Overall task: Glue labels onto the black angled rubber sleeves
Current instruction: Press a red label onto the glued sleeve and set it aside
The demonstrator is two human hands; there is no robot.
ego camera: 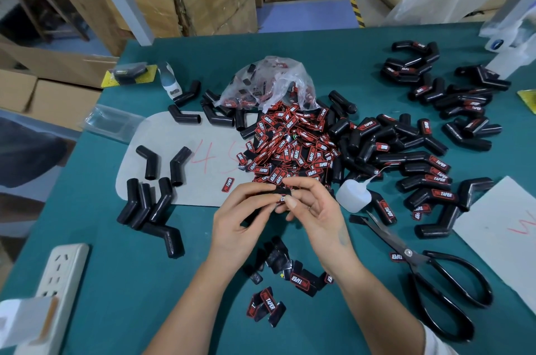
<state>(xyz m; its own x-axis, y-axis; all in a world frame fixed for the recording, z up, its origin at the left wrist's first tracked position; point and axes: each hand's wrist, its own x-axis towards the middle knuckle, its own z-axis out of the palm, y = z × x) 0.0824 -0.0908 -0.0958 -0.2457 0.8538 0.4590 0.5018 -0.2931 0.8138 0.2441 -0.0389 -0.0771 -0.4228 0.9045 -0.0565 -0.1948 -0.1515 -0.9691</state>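
The person works at a teal-covered table with both hands raised just above the near edge of a loose heap of red-and-black printed labels, which spills from a crumpled clear plastic bag so that fresh labels lie within a short reach. The left hand curls its fingers around a black angled rubber sleeve, holding it steady at chest centre, while the right hand pinches at a small label on that sleeve between thumb and forefinger, seemingly seating or aligning it; whether glue is already on it cannot be told. A small translucent white squeeze bottle of glue lies on its side just right of the right hand, nozzle pointing away, probably set there for a quick grab. Bare sleeves wait on the left, partly on a grey cardboard sheet marked in red, whereas sleeves already carrying labels pile up to the right, a split that likely keeps undone and done work apart. Black-handled scissors rest at the right, and scraps of peeled backing and stray labels litter the cloth between the forearms. A white power strip sits at the near left corner
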